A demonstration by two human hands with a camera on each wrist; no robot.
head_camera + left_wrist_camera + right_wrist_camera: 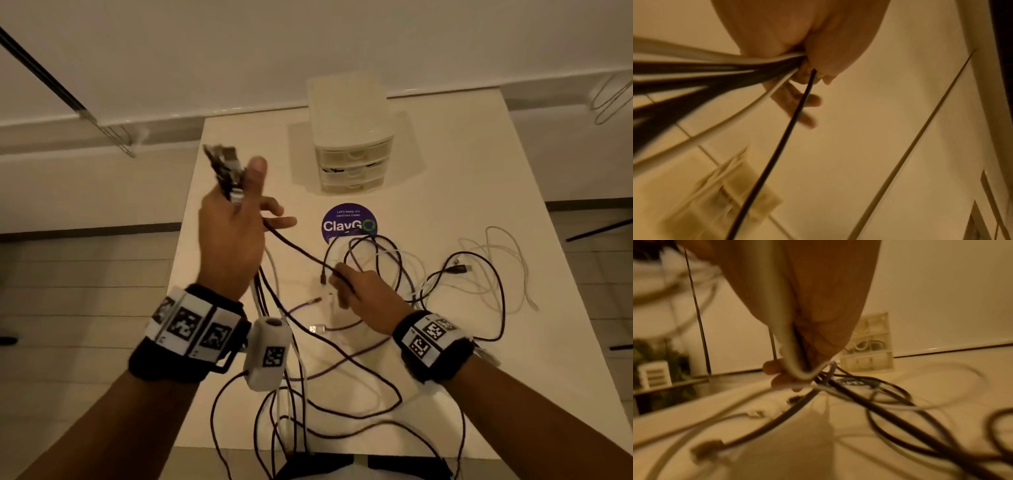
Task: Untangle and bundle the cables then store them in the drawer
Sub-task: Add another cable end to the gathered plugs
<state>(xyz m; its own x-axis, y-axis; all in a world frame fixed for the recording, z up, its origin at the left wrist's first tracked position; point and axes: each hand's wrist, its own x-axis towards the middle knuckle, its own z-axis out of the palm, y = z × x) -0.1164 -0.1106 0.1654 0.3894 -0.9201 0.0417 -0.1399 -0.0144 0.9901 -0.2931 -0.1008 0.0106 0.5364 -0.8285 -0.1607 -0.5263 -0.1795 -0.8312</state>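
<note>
My left hand (239, 212) is raised above the table's left side and grips a bunch of cable plug ends (224, 168); the dark and white cables hang from its fist (764, 65) toward me. One dark cable (301, 250) runs taut from it to my right hand (349, 284), which pinches that cable low over the table. In the right wrist view the fingers (777, 369) curl round a white and a dark strand. A tangle of dark, purple and white cables (394, 267) lies loose on the white table. The small clear drawer unit (352, 150) stands at the back, its drawers closed.
A round purple sticker (349, 222) lies on the white table (479, 164) in front of the drawer unit. Loose white cable loops (496, 267) spread to the right. Cables trail off the near table edge (291, 428). Floor lies on both sides of the table.
</note>
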